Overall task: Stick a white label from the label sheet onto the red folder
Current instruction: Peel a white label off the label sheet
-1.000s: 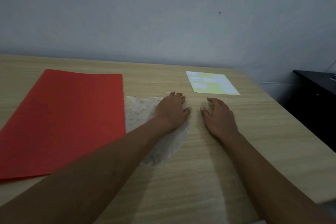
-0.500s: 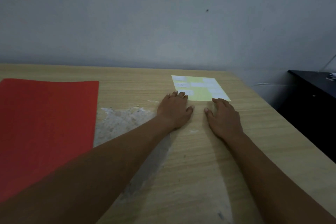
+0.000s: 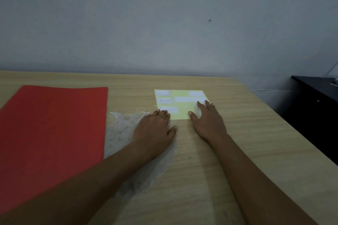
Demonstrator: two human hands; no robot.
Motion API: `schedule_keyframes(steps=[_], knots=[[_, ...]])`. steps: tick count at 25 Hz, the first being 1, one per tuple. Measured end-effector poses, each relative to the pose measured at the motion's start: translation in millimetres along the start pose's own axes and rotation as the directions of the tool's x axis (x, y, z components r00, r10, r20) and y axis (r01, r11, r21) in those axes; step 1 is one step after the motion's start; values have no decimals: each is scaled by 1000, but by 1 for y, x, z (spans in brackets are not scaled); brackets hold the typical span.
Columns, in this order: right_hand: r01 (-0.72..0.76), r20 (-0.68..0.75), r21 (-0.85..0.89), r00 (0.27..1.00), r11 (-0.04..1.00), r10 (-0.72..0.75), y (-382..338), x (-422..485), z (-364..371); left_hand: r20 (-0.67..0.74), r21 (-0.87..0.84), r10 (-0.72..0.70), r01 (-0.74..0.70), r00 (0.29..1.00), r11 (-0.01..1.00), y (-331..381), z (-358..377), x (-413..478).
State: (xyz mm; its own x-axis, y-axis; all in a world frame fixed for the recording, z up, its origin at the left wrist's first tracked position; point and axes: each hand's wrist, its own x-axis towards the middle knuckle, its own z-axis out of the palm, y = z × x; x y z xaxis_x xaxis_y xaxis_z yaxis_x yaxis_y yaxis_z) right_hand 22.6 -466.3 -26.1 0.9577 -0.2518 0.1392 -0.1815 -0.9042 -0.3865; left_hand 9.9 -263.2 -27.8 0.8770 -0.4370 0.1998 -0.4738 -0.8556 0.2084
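Bare grey wall (image 3: pixel 164 23) backs a pale wooden table (image 3: pixel 247 151), with a dark cabinet (image 3: pixel 314 106) off at 3 o'clock. Half a second ago both hands lay flat on the wood just short of the paper; now they have slid forward onto it. The left hand (image 3: pixel 155 131) rests palm down, fingers spread and holding nothing, its fingertips (image 3: pixel 165 114) touching the near left corner of the yellow label sheet (image 3: pixel 182 107), right by a white label (image 3: pixel 169 110). The right hand (image 3: pixel 208 122) also lies open and flat, gripping nothing, its fingers over the sheet's near right corner at about 1 o'clock from the left hand. The red folder (image 3: pixel 53 133) sits flat on the table at 9 o'clock from the hands, well apart from the sheet, with a rough whitish patch (image 3: pixel 124 129) of worn tabletop between them. Several white labels remain on the sheet; none looks lifted. The reach seems finished, so the next step is probably pinning the sheet with one hand and picking up a label's edge with the other. Nothing is stuck to the folder yet, so the task is barely begun.
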Motion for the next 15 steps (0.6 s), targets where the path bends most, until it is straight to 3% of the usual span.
schedule_keyframes(steps=[3, 7, 12, 15], knots=[[41, 23, -19, 999, 999, -41, -21, -15, 8, -40, 59, -15, 18, 999, 998, -13, -14, -21], [76, 49, -19, 996, 997, -75, -44, -41, 13, -177, -44, -72, 65, 982, 997, -39, -30, -29], [88, 64, -17, 994, 996, -87, -57, -68, 13, 52, -31, -114, 115, 992, 993, -78, -37, -32], [96, 62, -24, 994, 995, -94, -60, -80, 13, 95, 1, -95, 95, 991, 995, -87, -35, -41]])
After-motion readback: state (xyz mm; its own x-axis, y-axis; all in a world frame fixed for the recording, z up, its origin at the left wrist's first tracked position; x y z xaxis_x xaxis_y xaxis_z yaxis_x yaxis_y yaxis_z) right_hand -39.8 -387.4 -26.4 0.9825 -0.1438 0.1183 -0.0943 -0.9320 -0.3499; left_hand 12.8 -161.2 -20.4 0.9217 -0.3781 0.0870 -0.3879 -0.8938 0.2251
